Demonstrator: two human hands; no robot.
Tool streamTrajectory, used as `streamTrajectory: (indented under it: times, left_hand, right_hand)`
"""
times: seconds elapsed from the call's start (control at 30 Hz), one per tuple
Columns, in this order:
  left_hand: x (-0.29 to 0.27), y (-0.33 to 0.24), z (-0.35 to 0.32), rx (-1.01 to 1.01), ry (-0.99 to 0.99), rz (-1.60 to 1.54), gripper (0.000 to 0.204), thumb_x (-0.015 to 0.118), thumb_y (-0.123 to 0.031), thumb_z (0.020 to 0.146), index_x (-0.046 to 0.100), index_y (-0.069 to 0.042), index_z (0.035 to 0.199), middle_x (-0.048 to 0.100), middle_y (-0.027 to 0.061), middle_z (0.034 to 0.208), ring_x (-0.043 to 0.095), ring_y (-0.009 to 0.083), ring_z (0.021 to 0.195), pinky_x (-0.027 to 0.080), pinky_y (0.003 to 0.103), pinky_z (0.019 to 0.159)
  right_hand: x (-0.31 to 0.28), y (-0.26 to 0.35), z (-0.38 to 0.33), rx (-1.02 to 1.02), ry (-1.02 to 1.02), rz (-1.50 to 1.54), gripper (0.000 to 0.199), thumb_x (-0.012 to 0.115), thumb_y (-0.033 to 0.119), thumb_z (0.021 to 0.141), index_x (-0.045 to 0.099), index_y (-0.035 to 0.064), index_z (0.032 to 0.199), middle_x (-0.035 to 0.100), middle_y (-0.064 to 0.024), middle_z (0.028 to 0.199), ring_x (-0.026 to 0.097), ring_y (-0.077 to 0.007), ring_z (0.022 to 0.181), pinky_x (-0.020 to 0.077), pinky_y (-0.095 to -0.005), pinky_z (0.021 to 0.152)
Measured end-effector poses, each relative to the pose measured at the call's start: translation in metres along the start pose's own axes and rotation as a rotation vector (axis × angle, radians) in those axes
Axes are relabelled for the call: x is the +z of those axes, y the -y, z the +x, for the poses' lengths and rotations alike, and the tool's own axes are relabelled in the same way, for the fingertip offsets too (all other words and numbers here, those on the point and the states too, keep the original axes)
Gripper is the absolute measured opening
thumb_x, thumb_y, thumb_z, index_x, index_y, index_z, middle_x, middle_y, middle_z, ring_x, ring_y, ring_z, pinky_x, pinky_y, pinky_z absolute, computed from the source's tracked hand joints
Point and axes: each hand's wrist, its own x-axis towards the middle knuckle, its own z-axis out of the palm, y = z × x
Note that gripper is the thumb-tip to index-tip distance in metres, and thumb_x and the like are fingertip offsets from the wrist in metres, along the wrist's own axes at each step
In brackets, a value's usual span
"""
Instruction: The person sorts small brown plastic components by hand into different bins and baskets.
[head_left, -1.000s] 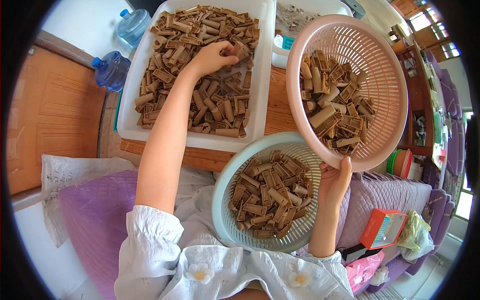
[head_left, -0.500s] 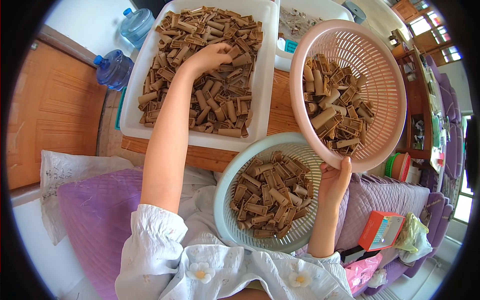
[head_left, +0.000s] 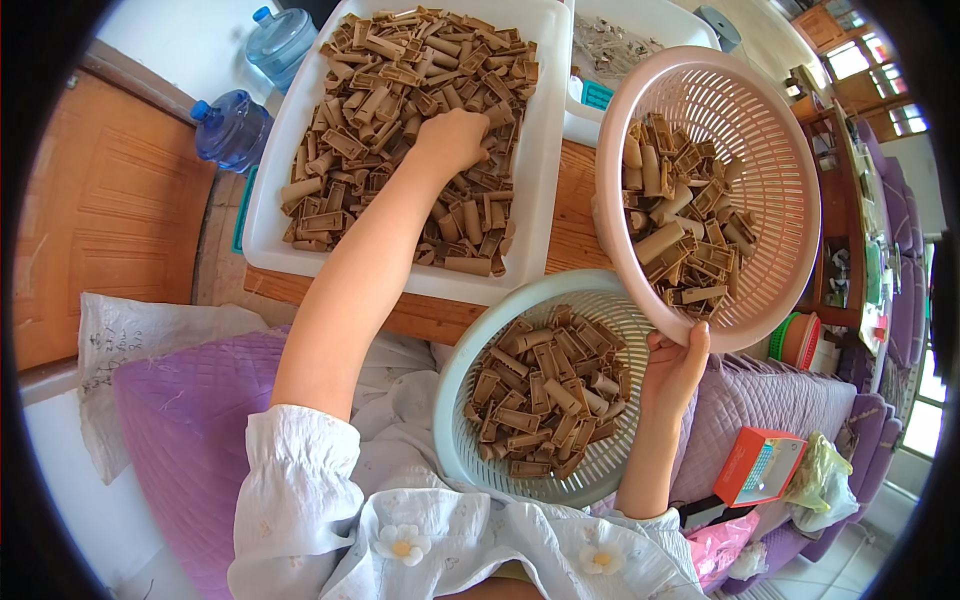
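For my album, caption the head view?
Left fingers among brown curved pieces in white rectangular tray; right fingers holding pink round plastic basket.

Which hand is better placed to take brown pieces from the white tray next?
Probably left: the left hand reaches among the brown pieces in the white tray, while the right hand holds the pink basket.

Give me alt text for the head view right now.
A person's left hand reaches into brown pieces filling a white tray, while the right hand grips the rim of a pink basket holding similar pieces. A pale green basket of them sits nearer the body.
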Motion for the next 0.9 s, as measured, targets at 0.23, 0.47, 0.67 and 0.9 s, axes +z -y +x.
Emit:
streamTrajectory:
  times: [0.23, 0.47, 0.67, 0.9]
  left_hand:
    - [-0.002, 0.003, 0.011, 0.003, -0.047, -0.121, 0.028, 0.047, -0.013, 0.075, 0.053, -0.008, 0.102, 0.059, 0.0121, 0.088, 0.057, 0.0254, 0.082, 0.046, 0.036, 0.071]
    - [-0.006, 0.003, 0.005, -0.021, 0.270, -0.542, 0.025, 0.040, -0.016, 0.079, 0.051, -0.007, 0.101, 0.057, 0.0106, 0.074, 0.057, 0.0163, 0.067, 0.044, 0.031, 0.060]
    - [-0.001, -0.006, -0.006, 0.168, 0.255, -0.098, 0.022, 0.058, -0.021, 0.074, 0.055, -0.005, 0.088, 0.058, 0.0132, 0.081, 0.056, 0.0252, 0.075, 0.044, 0.033, 0.065]
    - [0.005, -0.013, -0.005, 0.237, 0.260, 0.243, 0.027, 0.066, -0.017, 0.062, 0.059, -0.008, 0.087, 0.060, 0.0093, 0.088, 0.057, 0.0259, 0.084, 0.047, 0.037, 0.069]
  right_hand:
    - [0.001, 0.000, 0.000, 0.009, -0.042, -0.005, 0.016, 0.049, 0.024, 0.084, 0.050, 0.0075, 0.086, 0.056, -0.0032, 0.079, 0.051, -0.0107, 0.065, 0.0424, -0.0243, 0.056]
    - [0.002, -0.001, 0.001, 0.000, -0.037, 0.002, 0.016, 0.049, 0.023, 0.084, 0.049, 0.0075, 0.085, 0.056, -0.0038, 0.079, 0.051, -0.0112, 0.064, 0.0426, -0.0245, 0.056]
    - [0.002, -0.001, 0.001, 0.002, -0.054, 0.006, 0.016, 0.048, 0.023, 0.084, 0.049, 0.0072, 0.085, 0.056, -0.0043, 0.079, 0.052, -0.0114, 0.064, 0.0429, -0.0244, 0.056]
    - [0.001, -0.001, 0.001, -0.002, -0.046, 0.002, 0.016, 0.048, 0.023, 0.085, 0.049, 0.0072, 0.086, 0.057, -0.0045, 0.079, 0.052, -0.0115, 0.064, 0.0431, -0.0244, 0.056]
